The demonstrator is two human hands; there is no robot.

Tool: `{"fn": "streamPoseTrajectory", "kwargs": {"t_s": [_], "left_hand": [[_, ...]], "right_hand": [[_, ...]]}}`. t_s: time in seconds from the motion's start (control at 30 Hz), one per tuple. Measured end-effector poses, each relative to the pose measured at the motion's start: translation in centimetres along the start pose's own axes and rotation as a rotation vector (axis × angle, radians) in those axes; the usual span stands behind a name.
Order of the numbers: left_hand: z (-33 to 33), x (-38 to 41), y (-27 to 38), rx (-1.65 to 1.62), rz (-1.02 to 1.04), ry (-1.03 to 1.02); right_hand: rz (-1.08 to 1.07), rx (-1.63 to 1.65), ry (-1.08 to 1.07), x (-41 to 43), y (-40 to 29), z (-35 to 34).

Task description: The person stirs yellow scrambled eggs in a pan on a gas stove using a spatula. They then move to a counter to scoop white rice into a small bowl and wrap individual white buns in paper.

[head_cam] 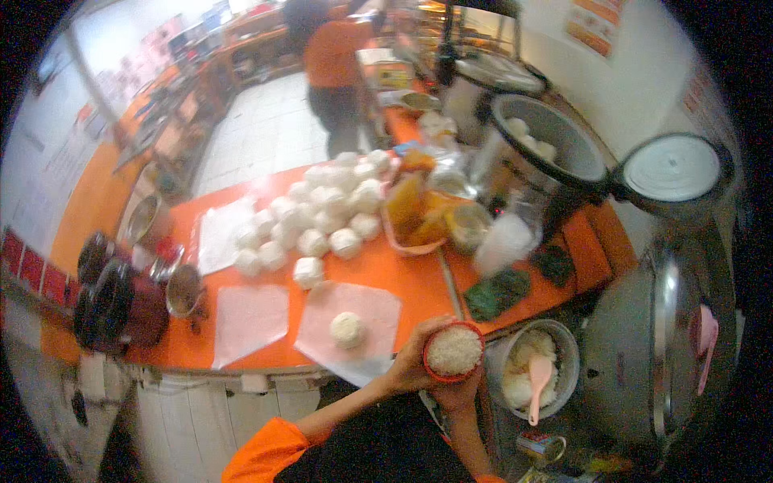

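A red-rimmed bowl packed with white rice is held between my two hands. My left hand grips the bowl's left side, its fingers curled round the rim. Below and to the right, my right hand supports the underside, its fingers partly hidden by the bowl. On the orange counter, to the left of the bowl, a round mound of rice rests on a sheet of pale paper. Right of my hands stands a tub of rice with a pink rice paddle in it.
Many wrapped white bundles are piled farther back beside another paper sheet. A pink-rimmed container holds orange-brown contents. Green bags, an open large pot and a mug are at the right. A person stands beyond the counter.
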State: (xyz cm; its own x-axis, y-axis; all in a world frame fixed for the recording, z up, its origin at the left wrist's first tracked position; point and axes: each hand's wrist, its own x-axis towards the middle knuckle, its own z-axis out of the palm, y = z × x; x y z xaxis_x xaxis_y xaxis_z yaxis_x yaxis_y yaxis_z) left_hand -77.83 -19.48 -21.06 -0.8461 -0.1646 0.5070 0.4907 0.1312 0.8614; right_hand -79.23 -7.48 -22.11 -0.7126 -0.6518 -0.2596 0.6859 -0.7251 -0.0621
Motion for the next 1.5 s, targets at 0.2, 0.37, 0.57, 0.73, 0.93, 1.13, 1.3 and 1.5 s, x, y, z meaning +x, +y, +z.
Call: {"fn": "streamPoseTrajectory", "kwargs": {"t_s": [0.2,0.37,0.57,0.73,0.93,1.13,1.3,1.5], "left_hand": [[-16.9,-7.4,8.4,0.514,-0.155,0.130],[-31.3,-13.7,12.7,0.960,-0.237,0.415],[-38.9,-25.3,-1.2,1.290,-0.552,-0.021],[-33.0,-25.3,-1.1,1.117,-0.495,-0.089],[-31.8,-27.4,-3.1,0.798,-0.622,-0.094],[-31.1,-27.8,-3.6,0.979,-0.266,-0.327],[-29.7,-30.2,-8.6,0.664,-0.496,-0.179],[-32.5,-27.7,-3.9,0.650,-0.579,0.118]], "right_hand": [[0.398,-0.060,0.102,5.3,12.2,1.2],[0.429,-0.007,0.002,10.9,20.8,6.5],[0.626,-0.139,-0.130,15.2,28.3,5.7],[0.411,-0.734,0.036,15.8,32.6,1.6],[-0.614,-2.076,-0.586,17.0,39.7,-2.5],[-0.501,-2.376,-0.731,16.7,41.1,-4.4],[-0.594,-2.080,-0.724,15.3,39.5,0.2],[-1.227,-1.626,-0.088,15.9,19.8,1.6]]}}
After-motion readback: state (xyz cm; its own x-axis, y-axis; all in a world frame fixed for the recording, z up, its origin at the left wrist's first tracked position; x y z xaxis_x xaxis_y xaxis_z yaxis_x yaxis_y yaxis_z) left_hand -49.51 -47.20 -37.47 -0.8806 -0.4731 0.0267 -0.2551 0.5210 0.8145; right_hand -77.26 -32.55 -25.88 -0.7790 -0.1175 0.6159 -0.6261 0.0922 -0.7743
